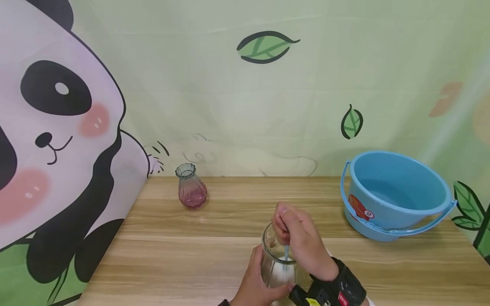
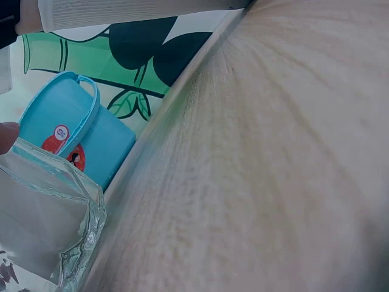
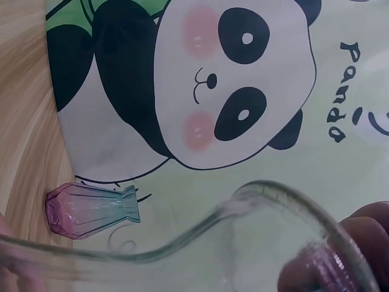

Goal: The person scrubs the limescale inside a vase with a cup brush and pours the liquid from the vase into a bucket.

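Note:
A clear glass jar (image 1: 267,272) with a wide rim stands on the table near the front, white contents (image 1: 282,274) in its lower part. My left hand (image 1: 254,284) grips the jar low down, fingers on its left side and thumb across the front. Above the opening, my right hand (image 1: 302,240) holds a thin grey-blue stick (image 1: 286,251), which reaches down into the white contents; its lower end is hidden. The left wrist view shows the jar's thick glass base (image 2: 85,213) up close. In the right wrist view, fingers (image 3: 364,228) show beside the blurred jar rim (image 3: 261,188).
A ribbed pink-and-blue glass vase (image 1: 192,191) stands at the back left of the wooden table (image 1: 160,255). On the right is a light blue bucket (image 1: 398,216) with its handle lowered. A panda-print cloth (image 1: 214,85) hangs behind the table.

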Demonstrator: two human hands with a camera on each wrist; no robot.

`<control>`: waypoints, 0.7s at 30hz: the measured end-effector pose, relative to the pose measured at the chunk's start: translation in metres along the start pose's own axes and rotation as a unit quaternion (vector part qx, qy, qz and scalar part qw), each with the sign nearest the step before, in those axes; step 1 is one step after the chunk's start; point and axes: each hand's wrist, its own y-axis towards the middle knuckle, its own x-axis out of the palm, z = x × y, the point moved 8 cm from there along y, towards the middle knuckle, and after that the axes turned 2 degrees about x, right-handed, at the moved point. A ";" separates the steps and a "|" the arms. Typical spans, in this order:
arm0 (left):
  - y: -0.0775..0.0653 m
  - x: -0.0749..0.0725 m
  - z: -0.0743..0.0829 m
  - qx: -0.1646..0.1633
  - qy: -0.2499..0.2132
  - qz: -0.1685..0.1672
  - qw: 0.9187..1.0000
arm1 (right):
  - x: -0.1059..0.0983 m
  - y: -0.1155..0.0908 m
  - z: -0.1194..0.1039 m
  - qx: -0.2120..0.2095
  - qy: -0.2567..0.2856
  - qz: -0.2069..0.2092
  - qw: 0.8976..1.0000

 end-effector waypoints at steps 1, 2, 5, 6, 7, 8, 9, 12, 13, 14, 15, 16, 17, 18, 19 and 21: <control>0.000 0.000 0.000 0.003 0.001 0.001 1.000 | 0.000 0.000 0.000 -0.002 -0.001 0.003 1.000; 0.000 0.000 0.001 0.006 0.002 0.002 1.000 | 0.000 0.000 0.000 -0.004 -0.004 0.007 1.000; 0.000 -0.001 0.002 0.009 0.000 0.003 1.000 | -0.002 -0.001 0.000 0.000 -0.032 0.026 0.999; 0.000 -0.001 0.002 0.010 -0.001 0.003 1.000 | -0.002 -0.001 0.001 0.004 -0.045 0.033 0.998; 0.000 -0.001 0.002 0.009 -0.002 0.002 1.000 | -0.003 -0.002 0.001 0.007 -0.057 0.039 0.998; 0.000 -0.001 0.002 0.009 -0.002 0.001 1.000 | -0.003 -0.002 0.002 0.010 -0.071 0.044 0.996; 0.000 -0.001 0.002 0.010 -0.001 0.001 1.000 | -0.003 -0.003 0.002 0.015 -0.082 0.049 0.995; 0.001 -0.001 0.003 0.016 0.004 0.001 1.000 | -0.003 -0.004 0.002 0.019 -0.099 0.056 0.993; 0.001 -0.001 0.003 0.017 0.004 0.001 1.000 | -0.004 -0.004 0.002 0.019 -0.102 0.057 0.993; 0.001 -0.001 0.004 0.019 0.006 0.001 1.000 | -0.004 -0.004 0.002 0.019 -0.105 0.058 0.993; 0.001 -0.001 0.004 0.021 0.005 0.001 1.000 | -0.004 -0.004 0.002 0.020 -0.106 0.058 0.992; 0.001 -0.001 0.005 0.020 0.003 0.000 1.000 | -0.003 -0.004 0.002 0.019 -0.107 0.057 0.992; 0.000 -0.001 0.005 0.017 0.002 0.000 1.000 | -0.003 -0.004 0.003 0.019 -0.108 0.056 0.992; 0.000 -0.001 0.004 0.012 0.001 -0.001 1.000 | -0.003 -0.004 0.003 0.020 -0.109 0.055 0.992; 0.000 -0.001 0.004 0.006 -0.001 -0.002 1.000 | -0.003 -0.004 0.003 0.020 -0.110 0.055 0.992; 0.000 -0.001 0.004 0.000 -0.002 -0.003 1.000 | -0.003 -0.004 0.003 0.020 -0.110 0.054 0.992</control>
